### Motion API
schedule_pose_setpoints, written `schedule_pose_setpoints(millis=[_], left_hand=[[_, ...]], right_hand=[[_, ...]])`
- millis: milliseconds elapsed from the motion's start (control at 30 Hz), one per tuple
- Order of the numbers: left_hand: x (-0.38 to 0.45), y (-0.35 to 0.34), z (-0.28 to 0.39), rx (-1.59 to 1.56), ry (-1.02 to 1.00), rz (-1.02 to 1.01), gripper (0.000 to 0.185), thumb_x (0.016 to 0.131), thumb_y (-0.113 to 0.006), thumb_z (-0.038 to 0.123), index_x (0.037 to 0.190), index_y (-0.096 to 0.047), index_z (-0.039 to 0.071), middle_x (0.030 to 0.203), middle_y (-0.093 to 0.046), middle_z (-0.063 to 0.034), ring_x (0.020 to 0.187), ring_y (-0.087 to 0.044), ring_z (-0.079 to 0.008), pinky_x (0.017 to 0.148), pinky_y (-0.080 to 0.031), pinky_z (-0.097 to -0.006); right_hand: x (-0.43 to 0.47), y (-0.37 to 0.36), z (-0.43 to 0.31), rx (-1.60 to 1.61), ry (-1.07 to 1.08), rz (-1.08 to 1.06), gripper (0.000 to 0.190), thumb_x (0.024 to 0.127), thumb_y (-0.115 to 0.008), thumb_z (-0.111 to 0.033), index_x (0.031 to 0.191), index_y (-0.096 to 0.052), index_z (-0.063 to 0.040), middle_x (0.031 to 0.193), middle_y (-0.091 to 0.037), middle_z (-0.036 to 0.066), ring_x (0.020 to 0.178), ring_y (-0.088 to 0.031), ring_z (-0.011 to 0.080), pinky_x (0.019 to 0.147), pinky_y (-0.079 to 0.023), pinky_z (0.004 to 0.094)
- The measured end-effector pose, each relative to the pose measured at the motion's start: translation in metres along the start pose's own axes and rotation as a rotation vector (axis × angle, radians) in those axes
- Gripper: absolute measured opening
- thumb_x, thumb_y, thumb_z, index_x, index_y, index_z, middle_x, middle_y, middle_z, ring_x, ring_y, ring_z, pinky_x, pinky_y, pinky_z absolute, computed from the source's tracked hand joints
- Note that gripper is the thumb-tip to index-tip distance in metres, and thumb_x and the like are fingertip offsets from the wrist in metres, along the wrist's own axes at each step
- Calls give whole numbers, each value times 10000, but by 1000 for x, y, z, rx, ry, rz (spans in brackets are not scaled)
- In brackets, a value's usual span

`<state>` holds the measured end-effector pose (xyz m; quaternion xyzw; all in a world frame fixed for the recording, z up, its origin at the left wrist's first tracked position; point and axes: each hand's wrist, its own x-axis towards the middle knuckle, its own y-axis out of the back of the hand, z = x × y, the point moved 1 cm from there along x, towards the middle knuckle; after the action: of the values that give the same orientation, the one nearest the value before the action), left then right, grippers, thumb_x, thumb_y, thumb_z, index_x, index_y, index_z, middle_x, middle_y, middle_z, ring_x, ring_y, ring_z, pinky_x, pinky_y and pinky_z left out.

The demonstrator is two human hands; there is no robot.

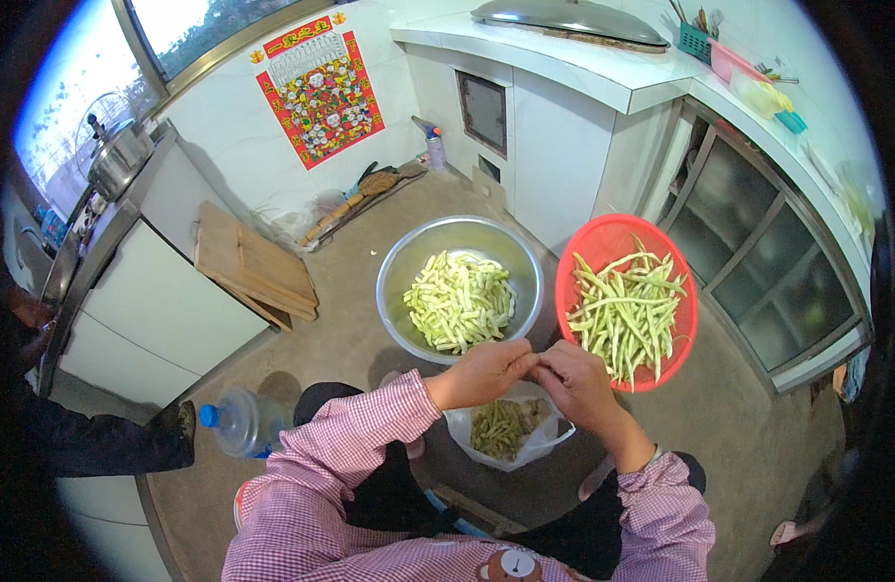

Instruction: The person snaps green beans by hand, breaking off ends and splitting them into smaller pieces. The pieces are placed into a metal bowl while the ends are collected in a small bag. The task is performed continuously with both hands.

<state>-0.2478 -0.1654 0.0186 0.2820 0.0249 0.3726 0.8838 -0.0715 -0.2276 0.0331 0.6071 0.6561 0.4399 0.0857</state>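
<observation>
My left hand [482,372] and my right hand [580,382] meet fingertip to fingertip, pinched together at the near rim of a stainless steel basin [391,305]. Whatever may be between the fingers is hidden. Inside the basin lies a heap of short, pale green bean pieces [460,302]. To its right stands a red plastic basket [568,240] holding whole long green beans [628,313]. Below my hands, a white plastic bag [458,431] sits open between my feet, with darker green bean scraps [502,429] in it.
Wooden boards [255,262] lean against the left cabinet, and a large clear bottle [244,422] with a blue cap lies by my left leg. Another person's leg [120,436] reaches in from the left. A broom [346,207] lies along the wall; the tiled counter [600,69] bounds the right.
</observation>
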Motion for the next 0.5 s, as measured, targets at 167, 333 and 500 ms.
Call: schedule_pose_setpoints(millis=[167,333,500], left_hand=[[1,-8,18,-253,54,115,243,995,-483,217,853,-511,23,661,-480,-68,606,-498,-166,575,-413,-315],[5,-14,18,-618,183,126,311,1026,-432,269,821,-527,55,715,-514,6,654,-477,-78,604,-418,-242],[13,36,-20,-223,172,564,323,981,-511,313,802,-567,50,611,-515,5,537,-488,-86,520,-399,-240]], right_hand=[[1,0,-14,208,-86,300,74,818,-679,-44,868,-672,9,751,-636,110,676,-633,233,609,-483,315],[-3,0,-7,526,-458,420,134,909,-609,-107,893,-662,15,730,-626,37,617,-580,129,584,-453,255],[5,73,51,1315,-520,1018,166,972,-524,-126,960,-621,9,751,-595,22,569,-510,74,535,-456,217]])
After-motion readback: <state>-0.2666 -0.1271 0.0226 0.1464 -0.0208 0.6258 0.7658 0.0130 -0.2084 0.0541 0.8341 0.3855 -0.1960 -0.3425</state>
